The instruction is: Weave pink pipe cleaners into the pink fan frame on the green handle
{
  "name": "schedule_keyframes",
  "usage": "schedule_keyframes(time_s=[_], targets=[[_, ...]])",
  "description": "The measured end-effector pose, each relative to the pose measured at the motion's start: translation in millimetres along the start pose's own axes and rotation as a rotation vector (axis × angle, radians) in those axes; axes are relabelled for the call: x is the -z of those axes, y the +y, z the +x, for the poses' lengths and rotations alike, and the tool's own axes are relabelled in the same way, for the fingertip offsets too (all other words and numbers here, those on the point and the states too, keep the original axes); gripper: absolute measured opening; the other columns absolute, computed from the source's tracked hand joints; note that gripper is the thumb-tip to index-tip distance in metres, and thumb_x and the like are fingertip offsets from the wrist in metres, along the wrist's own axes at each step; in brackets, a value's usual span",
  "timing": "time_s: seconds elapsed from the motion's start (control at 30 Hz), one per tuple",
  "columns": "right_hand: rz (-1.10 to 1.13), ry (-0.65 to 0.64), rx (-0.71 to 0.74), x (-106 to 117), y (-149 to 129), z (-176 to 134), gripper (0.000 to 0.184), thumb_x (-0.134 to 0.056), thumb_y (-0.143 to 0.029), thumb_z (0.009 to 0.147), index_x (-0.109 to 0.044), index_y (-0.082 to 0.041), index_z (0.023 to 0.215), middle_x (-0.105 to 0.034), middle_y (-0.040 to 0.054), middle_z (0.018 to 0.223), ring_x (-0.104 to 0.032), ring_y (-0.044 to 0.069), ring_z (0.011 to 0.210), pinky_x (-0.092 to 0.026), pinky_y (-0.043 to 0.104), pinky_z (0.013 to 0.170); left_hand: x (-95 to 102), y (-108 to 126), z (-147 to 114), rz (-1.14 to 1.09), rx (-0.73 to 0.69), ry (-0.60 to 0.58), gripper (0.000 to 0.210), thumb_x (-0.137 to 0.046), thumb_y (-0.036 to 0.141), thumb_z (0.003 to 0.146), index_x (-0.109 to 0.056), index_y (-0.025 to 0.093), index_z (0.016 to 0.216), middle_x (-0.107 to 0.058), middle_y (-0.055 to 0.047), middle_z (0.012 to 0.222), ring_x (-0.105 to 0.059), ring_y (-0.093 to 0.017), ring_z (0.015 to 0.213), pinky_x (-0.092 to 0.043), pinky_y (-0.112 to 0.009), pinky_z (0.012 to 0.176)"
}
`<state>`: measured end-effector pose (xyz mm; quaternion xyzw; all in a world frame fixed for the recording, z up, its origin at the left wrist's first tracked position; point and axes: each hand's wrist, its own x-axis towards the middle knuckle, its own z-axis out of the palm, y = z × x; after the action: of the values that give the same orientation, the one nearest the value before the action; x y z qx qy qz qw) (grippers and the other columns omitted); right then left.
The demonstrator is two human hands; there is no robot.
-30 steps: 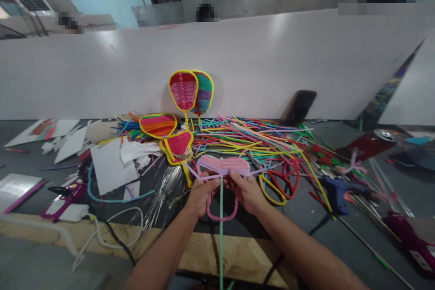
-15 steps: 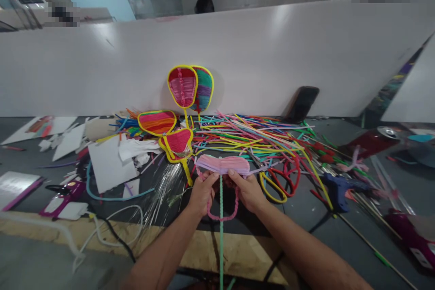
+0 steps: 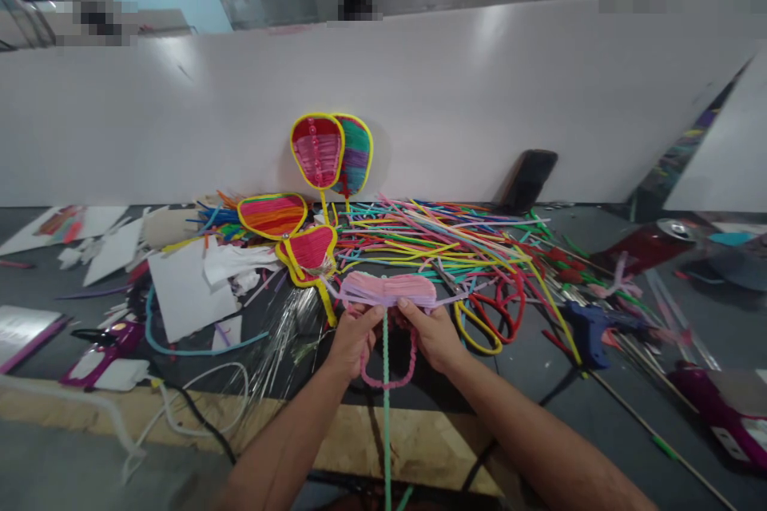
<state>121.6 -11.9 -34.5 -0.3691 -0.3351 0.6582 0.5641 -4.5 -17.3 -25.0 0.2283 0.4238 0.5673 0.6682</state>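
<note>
Between my two hands is a pipe-cleaner piece (image 3: 389,286), a row of pink and lilac strands across the top with a twisted pink loop hanging below. A light green twisted stem (image 3: 387,415) runs down from its middle toward me. My left hand (image 3: 353,339) pinches the piece left of the stem, thumb on top. On the other side, my right hand (image 3: 435,331) grips it the same way, its thumb near the stem. Lilac strand ends stick out past both sides. My curled fingers are partly hidden under the piece.
Loose pipe cleaners (image 3: 419,235) lie behind the piece. Scissors (image 3: 485,319) and a blue glue gun (image 3: 590,331) are to the right. A phone (image 3: 530,180) leans on the white partition (image 3: 180,120). Finished yellow-rimmed shapes (image 3: 317,152) stand at the back. A drink can (image 3: 659,243) lies right.
A lilac strand now stretches out farther on the left side of the piece, and another shows along its right. Both hands keep their grip; the view has shifted slightly.
</note>
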Motion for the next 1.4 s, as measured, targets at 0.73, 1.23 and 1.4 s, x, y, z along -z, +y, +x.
schedule_keyframes(time_s=[0.73,1.23,1.4], targets=[[0.24,-0.042,-0.093,14,-17,9,0.024,-0.077,-0.036,0.066,-0.069,-0.02,0.083,-0.065,-0.0013,0.07,-0.058,0.01,0.064,-0.047,0.023,0.06,2.9,24,3,-0.06,-0.052,0.121,0.036,-0.082,0.025,0.051,-0.058,0.014,0.074,-0.06,0.005,0.061,-0.056,-0.007,0.051,-0.049,-0.019,0.053],[0.345,0.022,-0.17,11,-19,8,0.021,-0.079,-0.027,0.064,-0.061,-0.019,0.071,-0.058,-0.0056,0.062,-0.053,0.007,0.056,-0.047,0.02,0.056,-0.8,22,0,-0.073,-0.048,0.089,0.036,-0.082,0.022,0.052,-0.057,0.015,0.077,-0.058,0.006,0.063,-0.055,-0.006,0.054,-0.05,-0.02,0.057],[0.42,-0.017,-0.236,13,-19,7,0.019,-0.077,-0.025,0.065,-0.06,-0.02,0.071,-0.058,-0.0052,0.059,-0.051,0.007,0.052,-0.045,0.019,0.052,-0.8,19,0,-0.054,-0.043,0.095,0.036,-0.082,0.023,0.052,-0.061,0.015,0.079,-0.06,0.005,0.064,-0.057,-0.008,0.057,-0.049,-0.019,0.053]])
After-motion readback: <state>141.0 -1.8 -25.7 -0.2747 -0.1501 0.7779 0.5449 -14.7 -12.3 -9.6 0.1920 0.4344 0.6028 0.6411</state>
